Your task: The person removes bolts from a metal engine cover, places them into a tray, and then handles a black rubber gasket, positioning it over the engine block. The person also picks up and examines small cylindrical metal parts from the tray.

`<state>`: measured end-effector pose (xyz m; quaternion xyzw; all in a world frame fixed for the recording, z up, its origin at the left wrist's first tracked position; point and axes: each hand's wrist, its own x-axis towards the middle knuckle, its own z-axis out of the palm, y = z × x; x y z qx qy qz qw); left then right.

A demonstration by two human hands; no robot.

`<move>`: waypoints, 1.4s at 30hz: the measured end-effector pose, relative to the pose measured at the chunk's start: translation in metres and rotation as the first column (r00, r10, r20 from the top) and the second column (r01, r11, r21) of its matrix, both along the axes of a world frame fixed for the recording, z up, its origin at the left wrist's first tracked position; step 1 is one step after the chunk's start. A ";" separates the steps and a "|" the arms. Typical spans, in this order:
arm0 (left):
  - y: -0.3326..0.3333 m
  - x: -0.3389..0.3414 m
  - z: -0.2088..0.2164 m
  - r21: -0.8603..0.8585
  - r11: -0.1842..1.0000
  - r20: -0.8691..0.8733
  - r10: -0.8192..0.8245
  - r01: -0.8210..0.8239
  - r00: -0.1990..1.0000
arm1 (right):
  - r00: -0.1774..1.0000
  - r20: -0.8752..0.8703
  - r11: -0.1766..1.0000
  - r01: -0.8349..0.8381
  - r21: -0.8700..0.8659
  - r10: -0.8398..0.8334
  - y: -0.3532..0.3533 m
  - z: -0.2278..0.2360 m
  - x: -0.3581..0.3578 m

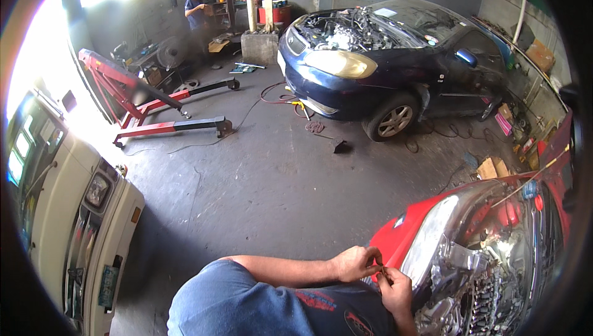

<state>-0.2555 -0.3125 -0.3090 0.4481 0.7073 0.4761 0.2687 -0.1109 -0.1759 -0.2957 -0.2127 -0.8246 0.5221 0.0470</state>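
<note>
A small part (382, 269), unidentifiable at this size, is pinched between the curled fingertips of the left hand (356, 264) and right hand (396, 291), beside the red car's (414, 212) front corner. The floor's (278, 206) left edge is occupied by a white vehicle (65, 181), its far side by a red hoist (114, 71) and blue car (395, 61).

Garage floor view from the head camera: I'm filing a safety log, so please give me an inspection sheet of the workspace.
Surface: dark grey floor, scuffed.
Things at hand: a small item, too small to identify; beside it, the red car, engine bay exposed.
Clutter: yellow-handled tool by the blue car; cardboard box near the right wall.
Hands: left hand and right hand pinch the small item together.
Cables: thin dark cable trailing near the red engine crane.
Surroundings: white vehicle at left; co-worker at the back.
</note>
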 end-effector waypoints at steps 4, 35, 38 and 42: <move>-0.009 -0.003 -0.008 0.042 0.999 0.012 0.032 -0.033 0.999 | 0.999 -0.038 0.999 -0.022 -0.045 0.020 -0.009 -0.004 -0.009; -0.017 -0.015 -0.018 0.240 0.969 0.235 -0.002 -0.055 0.972 | 0.983 -0.183 0.873 -0.097 -0.478 0.009 -0.012 -0.024 -0.030; -0.017 -0.016 -0.024 0.211 0.971 0.394 0.020 -0.111 0.919 | 0.976 -0.210 0.885 -0.042 -0.464 -0.063 -0.012 -0.029 -0.031; -0.018 -0.017 -0.023 0.259 0.959 0.248 0.051 -0.116 0.967 | 0.973 -0.205 0.830 -0.025 -0.557 -0.108 -0.013 -0.036 -0.034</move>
